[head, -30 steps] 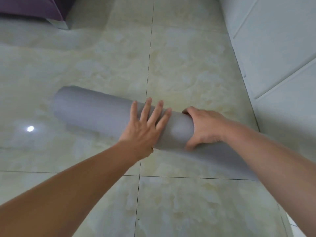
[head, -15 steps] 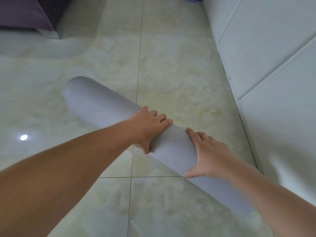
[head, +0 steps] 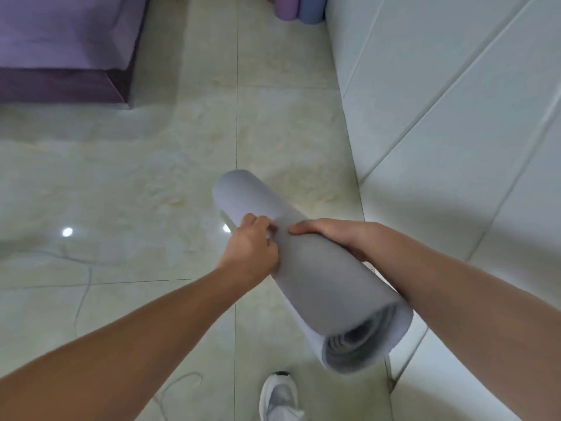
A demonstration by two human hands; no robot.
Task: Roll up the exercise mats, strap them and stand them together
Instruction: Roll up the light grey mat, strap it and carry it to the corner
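Mat: the rolled grey foam exercise mat (head: 315,268) is held in front of the person, tilted. Its near end is at the lower right, raised towards the camera, with the spiral of layers showing. Its far end points down and away over the floor; whether it touches the tiles cannot be told.
Left arm: bare, reaching up from the lower left corner to the left side of the roll, about halfway along it.
Left hand: the left hand (head: 252,249) grips the roll, its fingers curled tightly against the outer layer.
Right arm: bare, coming in from the right edge and crossing above the near half of the roll.
Right hand: the right hand (head: 332,235) lies over the top of the roll with its fingers (head: 299,230) wrapped across it, their tips just beside the left hand's knuckles. The thumb is hidden.
Other mats: a purple rolled mat (head: 285,7) and a blue rolled mat (head: 310,10) stand touching each other at the top, against the white panelled wall (head: 440,101).
Floor: glossy cream tiles (head: 151,177).
Surroundings: purple upholstered furniture (head: 60,50) at the upper left; a white and grey shoe (head: 280,396) at the bottom edge.
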